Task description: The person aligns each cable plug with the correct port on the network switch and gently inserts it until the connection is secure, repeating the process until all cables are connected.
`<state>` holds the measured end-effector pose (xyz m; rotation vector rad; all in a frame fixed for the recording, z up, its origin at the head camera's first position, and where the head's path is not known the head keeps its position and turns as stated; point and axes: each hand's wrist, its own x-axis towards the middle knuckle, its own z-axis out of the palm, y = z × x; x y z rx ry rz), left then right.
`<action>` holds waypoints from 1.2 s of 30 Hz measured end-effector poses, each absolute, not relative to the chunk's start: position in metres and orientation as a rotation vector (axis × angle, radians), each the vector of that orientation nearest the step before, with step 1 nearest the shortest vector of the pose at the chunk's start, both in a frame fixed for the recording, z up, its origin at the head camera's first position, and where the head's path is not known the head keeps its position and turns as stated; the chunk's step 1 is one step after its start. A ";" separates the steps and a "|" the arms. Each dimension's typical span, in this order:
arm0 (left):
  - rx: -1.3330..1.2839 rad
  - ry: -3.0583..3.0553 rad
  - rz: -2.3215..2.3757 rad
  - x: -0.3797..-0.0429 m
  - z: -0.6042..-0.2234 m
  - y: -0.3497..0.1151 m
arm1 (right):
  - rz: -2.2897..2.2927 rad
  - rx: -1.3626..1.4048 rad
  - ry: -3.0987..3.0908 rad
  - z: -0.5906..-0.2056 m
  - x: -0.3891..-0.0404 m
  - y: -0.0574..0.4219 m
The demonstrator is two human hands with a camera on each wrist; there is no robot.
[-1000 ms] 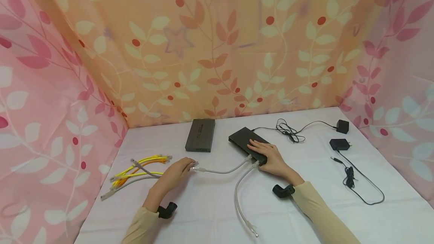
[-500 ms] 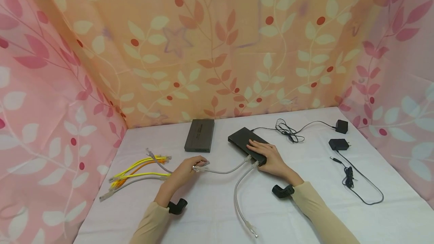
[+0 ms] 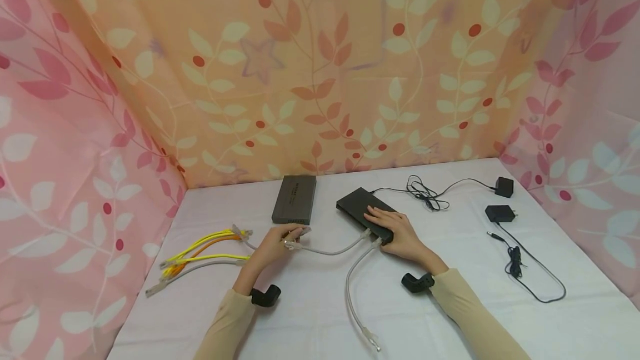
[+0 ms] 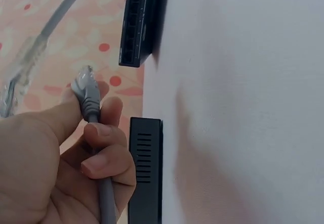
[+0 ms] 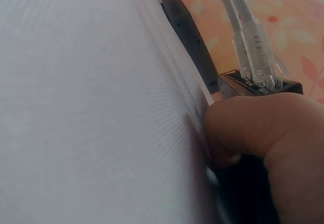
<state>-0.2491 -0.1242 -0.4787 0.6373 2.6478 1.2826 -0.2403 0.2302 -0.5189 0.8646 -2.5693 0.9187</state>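
My left hand (image 3: 273,246) pinches a grey network cable (image 4: 91,102) just behind its clear plug, the fingers curled round the cord. The cable's other end (image 3: 236,230) lies over the yellow cables. My right hand (image 3: 398,235) grips the near right end of a black network switch (image 3: 362,206), fingers across its top and thumb at its edge. Two whitish cables (image 5: 257,49) are plugged side by side into its port face. One cable's loose plug (image 3: 294,245) is close beside my left fingers; the other cable (image 3: 351,293) runs toward the table's front.
A second dark grey switch (image 3: 295,199) lies behind my left hand. Yellow cables (image 3: 200,259), an orange cable (image 3: 212,242) and another grey cable (image 3: 200,266) lie at left. Two black power adapters (image 3: 504,186) with cords rest at right, one cord reaching the held switch.
My left hand has moved right and a little away from me with the grey cable, drawing its far end rightward over the yellow cables. My right hand stays on the switch.
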 end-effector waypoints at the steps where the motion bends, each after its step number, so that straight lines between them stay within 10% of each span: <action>1: 0.638 2.645 1.289 -0.251 -0.479 -0.124 | 0.919 0.867 -2.569 -0.519 -0.240 0.230; 36: 0.645 2.683 1.061 -0.270 -0.430 -0.069 | 0.861 0.884 -2.557 -0.524 -0.244 0.232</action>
